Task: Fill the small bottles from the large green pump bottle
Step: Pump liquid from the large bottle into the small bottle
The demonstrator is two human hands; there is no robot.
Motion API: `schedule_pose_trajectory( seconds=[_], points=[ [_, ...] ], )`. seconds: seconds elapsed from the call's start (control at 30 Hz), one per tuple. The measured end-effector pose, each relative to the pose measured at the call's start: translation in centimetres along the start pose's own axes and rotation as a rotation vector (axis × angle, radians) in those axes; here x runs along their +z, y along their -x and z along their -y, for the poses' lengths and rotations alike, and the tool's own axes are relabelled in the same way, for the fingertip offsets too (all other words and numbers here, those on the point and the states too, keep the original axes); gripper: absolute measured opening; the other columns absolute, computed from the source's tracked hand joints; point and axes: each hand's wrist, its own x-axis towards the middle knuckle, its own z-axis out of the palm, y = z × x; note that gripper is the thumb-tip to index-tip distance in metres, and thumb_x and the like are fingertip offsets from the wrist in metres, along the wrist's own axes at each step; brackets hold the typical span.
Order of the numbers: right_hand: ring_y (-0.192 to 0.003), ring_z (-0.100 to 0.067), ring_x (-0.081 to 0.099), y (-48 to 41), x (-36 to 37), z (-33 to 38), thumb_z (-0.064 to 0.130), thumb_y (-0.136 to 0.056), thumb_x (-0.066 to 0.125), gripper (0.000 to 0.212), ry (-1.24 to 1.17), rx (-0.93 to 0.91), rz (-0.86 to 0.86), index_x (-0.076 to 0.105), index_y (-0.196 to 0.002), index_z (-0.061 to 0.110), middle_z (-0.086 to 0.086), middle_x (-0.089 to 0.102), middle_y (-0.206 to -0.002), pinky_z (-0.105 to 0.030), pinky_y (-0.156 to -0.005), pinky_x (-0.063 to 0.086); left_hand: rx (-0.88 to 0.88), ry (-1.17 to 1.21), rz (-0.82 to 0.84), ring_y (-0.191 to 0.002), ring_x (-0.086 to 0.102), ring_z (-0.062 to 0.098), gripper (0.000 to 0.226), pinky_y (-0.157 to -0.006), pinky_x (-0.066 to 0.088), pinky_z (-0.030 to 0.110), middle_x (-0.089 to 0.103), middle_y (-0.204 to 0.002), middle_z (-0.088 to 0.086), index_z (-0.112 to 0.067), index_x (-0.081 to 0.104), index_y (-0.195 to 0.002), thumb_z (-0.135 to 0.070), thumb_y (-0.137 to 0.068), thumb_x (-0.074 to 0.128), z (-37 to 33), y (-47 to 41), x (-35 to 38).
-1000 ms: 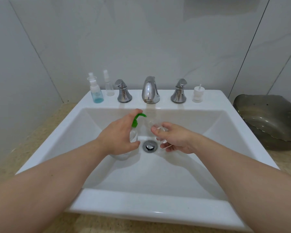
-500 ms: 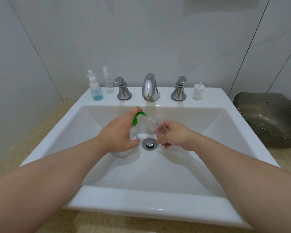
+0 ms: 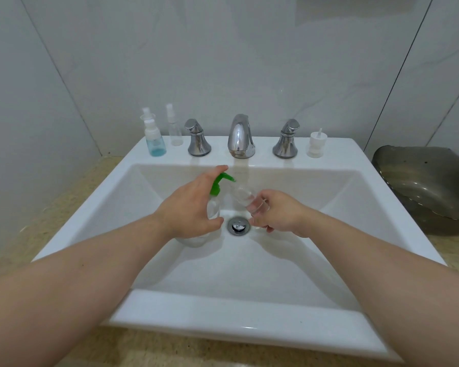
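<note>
You're filling: left hand (image 3: 191,207) gripping the green pump bottle (image 3: 214,189), right hand (image 3: 281,213) pinching a small bottle (image 3: 245,197) by the nozzle (image 3: 229,178); next, align and press.

The left grip (image 3: 188,207) and right grip (image 3: 281,213) are bare hands, on forearms (image 3: 90,274) uncovered as far as they show.

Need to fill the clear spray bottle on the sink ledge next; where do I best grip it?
Probably pinch the clear spray bottle round its slim upright body, coming from the front: wall behind, blue-liquid bottle at its left, tap handle at its right.
</note>
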Motion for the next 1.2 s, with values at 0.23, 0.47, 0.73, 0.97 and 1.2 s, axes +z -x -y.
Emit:
schedule_pose_trajectory(
  seconds=[0.23,0.47,0.73,0.97,1.2],
  points=[
    [-0.069,-0.013,0.058,0.03,0.01,0.15,0.003,-0.088,0.077,0.022,0.025,-0.01,-0.019,0.063,-0.097,0.018,-0.001,0.06,-0.089,-0.026,-0.063,0.055,-0.005,0.027,0.008,-0.115,0.053,0.013,0.103,-0.096,0.041,0.026,0.046,-0.143,-0.003,-0.027,0.02,-0.157,-0.03,-0.076,0.084,0.18,-0.05,0.03],
    [-0.068,-0.012,0.058,0.1,-0.03,0.24,0.002,-0.088,0.076,0.022,0.044,-0.031,-0.019,0.065,-0.103,0.015,0.001,0.058,-0.09,-0.027,-0.065,0.057,-0.005,0.028,0.006,-0.104,0.047,0.006,0.095,-0.094,0.044,0.028,0.049,-0.131,-0.005,-0.025,0.027,-0.152,-0.03,-0.076,0.084,-0.03,-0.25,0.03],
    [-0.066,-0.012,0.058,0.11,0.08,0.22,0.002,-0.088,0.076,0.022,0.038,-0.034,-0.023,0.064,-0.102,0.014,0.002,0.058,-0.088,-0.028,-0.065,0.057,-0.001,0.048,0.009,-0.119,0.054,0.014,0.103,-0.102,0.045,0.033,0.047,-0.143,-0.002,-0.028,0.019,-0.158,-0.03,-0.076,0.083,0.14,-0.07,0.0],
    [-0.064,-0.013,0.057,0.19,0.02,0.26,0.002,-0.088,0.076,0.023,0.031,-0.028,-0.031,0.065,-0.105,0.012,0.001,0.059,-0.088,-0.027,-0.064,0.057,0.001,0.06,0.011,-0.11,0.048,0.003,0.104,-0.099,0.042,0.028,0.044,-0.145,-0.005,-0.029,0.019,-0.158,-0.029,-0.076,0.084,0.11,-0.05,-0.05],
    [-0.064,-0.013,0.058,0.2,0.06,0.23,0.002,-0.088,0.076,0.023,0.042,-0.035,-0.037,0.066,-0.105,0.012,0.001,0.059,-0.087,-0.03,-0.068,0.058,-0.036,0.055,0.022,-0.104,0.045,0.002,0.097,-0.092,0.037,0.022,0.043,-0.127,-0.012,-0.027,0.024,-0.154,-0.029,-0.077,0.083,-0.24,-0.18,-0.1]
  ],
)
